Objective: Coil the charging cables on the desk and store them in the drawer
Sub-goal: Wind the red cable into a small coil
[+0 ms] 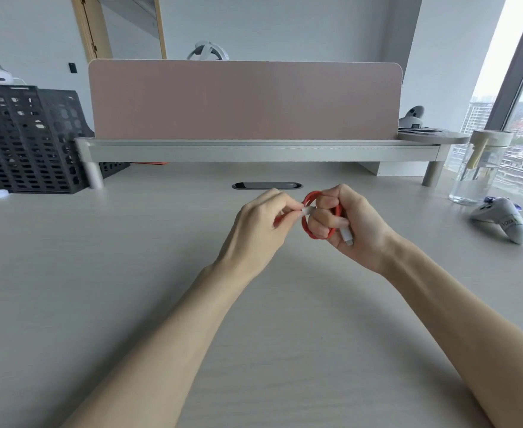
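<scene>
A red charging cable [309, 201] with white plugs is wound into a small coil above the middle of the desk [130, 273]. My right hand [351, 225] is closed around the coil, its fingers through the loop, and one white plug [346, 235] sticks out below the palm. My left hand [263, 225] pinches the other white plug end at the coil's left side. No drawer is in view.
A grey shelf riser [254, 149] with a pink divider panel [244, 100] runs across the back. Black mesh crates [28, 137] stand at the left. A clear water bottle [478, 168] and a grey game controller [503, 222] lie at the right, by the window.
</scene>
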A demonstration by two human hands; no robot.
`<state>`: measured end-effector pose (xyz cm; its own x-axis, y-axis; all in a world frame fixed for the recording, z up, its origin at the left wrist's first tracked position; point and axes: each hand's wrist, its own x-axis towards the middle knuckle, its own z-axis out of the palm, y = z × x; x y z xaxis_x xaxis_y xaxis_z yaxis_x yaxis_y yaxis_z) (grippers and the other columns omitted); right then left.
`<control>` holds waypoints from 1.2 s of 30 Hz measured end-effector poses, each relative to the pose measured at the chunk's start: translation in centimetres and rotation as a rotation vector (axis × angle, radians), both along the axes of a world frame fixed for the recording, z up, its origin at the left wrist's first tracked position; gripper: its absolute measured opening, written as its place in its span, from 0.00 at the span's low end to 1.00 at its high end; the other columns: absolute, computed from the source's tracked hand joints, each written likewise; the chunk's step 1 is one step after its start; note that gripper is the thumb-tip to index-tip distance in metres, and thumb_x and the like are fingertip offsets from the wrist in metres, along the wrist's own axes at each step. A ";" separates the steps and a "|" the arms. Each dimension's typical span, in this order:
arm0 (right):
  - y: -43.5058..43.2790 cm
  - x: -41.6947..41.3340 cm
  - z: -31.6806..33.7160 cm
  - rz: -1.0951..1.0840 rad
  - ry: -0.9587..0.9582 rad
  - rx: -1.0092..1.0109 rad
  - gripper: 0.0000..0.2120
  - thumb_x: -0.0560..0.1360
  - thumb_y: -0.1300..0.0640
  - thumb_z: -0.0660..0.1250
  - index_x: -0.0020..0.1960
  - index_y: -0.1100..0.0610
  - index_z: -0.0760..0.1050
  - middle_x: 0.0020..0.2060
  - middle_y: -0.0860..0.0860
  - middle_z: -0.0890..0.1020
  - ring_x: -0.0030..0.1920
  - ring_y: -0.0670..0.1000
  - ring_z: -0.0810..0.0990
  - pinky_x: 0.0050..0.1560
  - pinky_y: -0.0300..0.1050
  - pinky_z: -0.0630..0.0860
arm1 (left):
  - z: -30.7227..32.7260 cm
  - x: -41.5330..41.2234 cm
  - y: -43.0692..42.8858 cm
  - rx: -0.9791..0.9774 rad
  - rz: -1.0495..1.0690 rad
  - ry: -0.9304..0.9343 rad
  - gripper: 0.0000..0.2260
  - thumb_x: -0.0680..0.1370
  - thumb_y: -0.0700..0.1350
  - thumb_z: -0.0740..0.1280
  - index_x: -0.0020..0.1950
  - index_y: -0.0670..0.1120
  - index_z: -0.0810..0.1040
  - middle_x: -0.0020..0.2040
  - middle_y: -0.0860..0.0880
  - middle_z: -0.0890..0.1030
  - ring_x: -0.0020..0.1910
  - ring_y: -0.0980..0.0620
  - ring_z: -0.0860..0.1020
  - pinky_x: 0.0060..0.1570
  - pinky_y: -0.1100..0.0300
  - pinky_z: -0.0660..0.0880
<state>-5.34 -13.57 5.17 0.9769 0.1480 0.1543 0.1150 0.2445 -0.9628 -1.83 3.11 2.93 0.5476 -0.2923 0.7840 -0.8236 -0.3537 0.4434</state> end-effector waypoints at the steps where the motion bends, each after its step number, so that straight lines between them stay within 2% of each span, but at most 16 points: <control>1: 0.2 0.0 -0.1 0.010 -0.013 -0.055 0.12 0.79 0.59 0.48 0.37 0.53 0.52 0.25 0.50 0.53 0.29 0.52 0.59 0.36 0.44 0.64 | -0.2 0.2 0.0 0.016 0.001 -0.017 0.01 0.75 0.40 0.71 0.45 0.45 0.82 0.39 0.52 0.78 0.36 0.54 0.75 0.37 0.64 0.70; 4: 0.3 0.0 -0.3 0.030 -0.033 -0.173 0.13 0.79 0.58 0.49 0.36 0.53 0.53 0.23 0.49 0.55 0.30 0.53 0.60 0.40 0.48 0.62 | -0.3 -0.2 -0.3 -0.012 -0.064 0.102 0.02 0.74 0.39 0.72 0.45 0.44 0.82 0.40 0.52 0.82 0.38 0.58 0.79 0.39 0.68 0.72; 7: 0.1 0.0 -0.4 0.058 -0.022 -0.169 0.14 0.78 0.58 0.48 0.34 0.52 0.55 0.20 0.48 0.57 0.28 0.53 0.62 0.40 0.47 0.63 | -0.1 -0.4 -0.6 -0.123 -0.055 0.350 0.06 0.73 0.44 0.74 0.47 0.48 0.79 0.40 0.53 0.81 0.34 0.59 0.78 0.37 0.67 0.73; 9: -0.1 -0.1 -0.3 0.084 0.000 -0.142 0.14 0.78 0.58 0.48 0.34 0.52 0.54 0.19 0.47 0.57 0.27 0.51 0.62 0.38 0.45 0.64 | 0.0 -0.4 -0.6 -0.221 -0.069 0.499 0.15 0.70 0.50 0.76 0.52 0.53 0.74 0.43 0.51 0.78 0.34 0.54 0.80 0.38 0.59 0.76; 11: -0.2 -0.1 -0.4 0.085 0.009 -0.193 0.15 0.79 0.58 0.47 0.33 0.52 0.55 0.19 0.47 0.57 0.27 0.51 0.62 0.38 0.45 0.64 | -0.1 -0.5 -0.7 -0.210 -0.062 0.590 0.22 0.70 0.51 0.76 0.60 0.56 0.71 0.48 0.50 0.77 0.33 0.53 0.81 0.34 0.56 0.74; 13: -0.2 0.0 -0.8 0.060 -0.015 -0.352 0.18 0.80 0.58 0.47 0.31 0.52 0.56 0.20 0.48 0.56 0.28 0.53 0.62 0.41 0.48 0.62 | -0.4 -0.5 -0.9 -0.173 -0.074 0.689 0.29 0.72 0.47 0.74 0.70 0.55 0.67 0.54 0.50 0.75 0.31 0.53 0.79 0.31 0.58 0.75; 15: -0.1 0.0 -1.0 0.042 -0.043 -0.528 0.19 0.80 0.57 0.48 0.30 0.52 0.58 0.21 0.49 0.57 0.29 0.54 0.65 0.44 0.51 0.60 | -0.7 -0.5 -0.9 -0.163 -0.131 0.820 0.33 0.73 0.44 0.72 0.75 0.53 0.63 0.61 0.51 0.74 0.31 0.51 0.78 0.30 0.57 0.77; 17: 0.0 -0.1 -1.0 0.076 -0.041 -0.606 0.19 0.81 0.57 0.48 0.31 0.53 0.58 0.20 0.50 0.58 0.30 0.53 0.69 0.45 0.51 0.62 | -1.0 -0.4 -0.5 -0.098 -0.218 0.895 0.27 0.76 0.45 0.70 0.73 0.51 0.66 0.58 0.52 0.77 0.32 0.52 0.77 0.32 0.55 0.79; 20: 0.0 -0.2 -0.8 0.160 -0.032 -0.591 0.19 0.81 0.57 0.47 0.31 0.54 0.57 0.18 0.48 0.61 0.30 0.53 0.71 0.44 0.48 0.66 | -1.0 -0.7 -0.3 0.074 -0.322 0.834 0.09 0.80 0.46 0.63 0.57 0.47 0.79 0.41 0.48 0.79 0.33 0.53 0.72 0.28 0.56 0.77; 22: -0.2 -0.1 -0.8 0.181 -0.018 -0.541 0.19 0.81 0.57 0.46 0.31 0.54 0.58 0.18 0.48 0.61 0.31 0.54 0.71 0.43 0.45 0.68 | -0.9 -0.8 -0.6 0.093 -0.309 0.796 0.09 0.80 0.44 0.61 0.52 0.43 0.80 0.40 0.46 0.79 0.36 0.52 0.72 0.27 0.60 0.74; 24: -0.3 0.0 -0.9 0.204 -0.007 -0.444 0.17 0.81 0.58 0.45 0.33 0.54 0.56 0.17 0.48 0.62 0.31 0.54 0.72 0.43 0.44 0.69 | -0.7 -0.6 -0.7 0.070 -0.328 0.754 0.10 0.80 0.40 0.60 0.53 0.38 0.78 0.39 0.45 0.81 0.38 0.51 0.73 0.34 0.63 0.74; 26: -0.7 0.1 -1.0 0.265 0.001 -0.313 0.15 0.80 0.57 0.47 0.34 0.54 0.56 0.17 0.48 0.63 0.31 0.54 0.74 0.44 0.44 0.70 | -0.5 -0.3 -0.5 0.049 -0.359 0.749 0.09 0.80 0.40 0.60 0.53 0.36 0.76 0.39 0.46 0.83 0.39 0.52 0.74 0.43 0.62 0.70; 29: -1.3 0.3 -1.0 0.363 0.010 -0.271 0.15 0.77 0.55 0.52 0.32 0.54 0.61 0.17 0.50 0.66 0.34 0.55 0.77 0.47 0.49 0.67 | -0.7 -0.2 -0.1 0.059 -0.402 0.771 0.04 0.79 0.42 0.63 0.47 0.44 0.76 0.39 0.50 0.83 0.45 0.54 0.79 0.52 0.64 0.71; 31: -1.4 0.2 -0.9 0.355 0.008 -0.347 0.17 0.79 0.54 0.54 0.32 0.54 0.65 0.20 0.52 0.68 0.39 0.56 0.79 0.47 0.54 0.62 | -1.1 -0.2 0.1 0.045 -0.435 0.766 0.03 0.79 0.43 0.64 0.46 0.45 0.74 0.38 0.49 0.83 0.47 0.50 0.80 0.60 0.56 0.72; 34: -1.2 -0.4 -0.3 0.220 0.077 -0.410 0.19 0.81 0.56 0.55 0.33 0.59 0.70 0.24 0.55 0.72 0.44 0.56 0.82 0.34 0.38 0.73 | -1.2 -0.3 0.0 -0.011 -0.410 0.779 0.04 0.79 0.44 0.65 0.48 0.45 0.71 0.34 0.51 0.80 0.39 0.52 0.77 0.49 0.55 0.72; 36: -0.7 -0.4 -0.2 0.118 0.091 -0.359 0.17 0.81 0.58 0.56 0.37 0.61 0.73 0.24 0.54 0.73 0.42 0.54 0.84 0.39 0.37 0.77 | -1.2 -0.2 -0.3 -0.050 -0.358 0.794 0.06 0.79 0.45 0.66 0.47 0.46 0.69 0.33 0.52 0.77 0.36 0.53 0.76 0.43 0.56 0.72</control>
<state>-5.69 -14.31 4.99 0.9571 0.2895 -0.0145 0.0163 -0.1036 -0.9945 -2.02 2.82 1.73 0.8195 -0.5265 0.2262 -0.3224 -0.0973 0.9416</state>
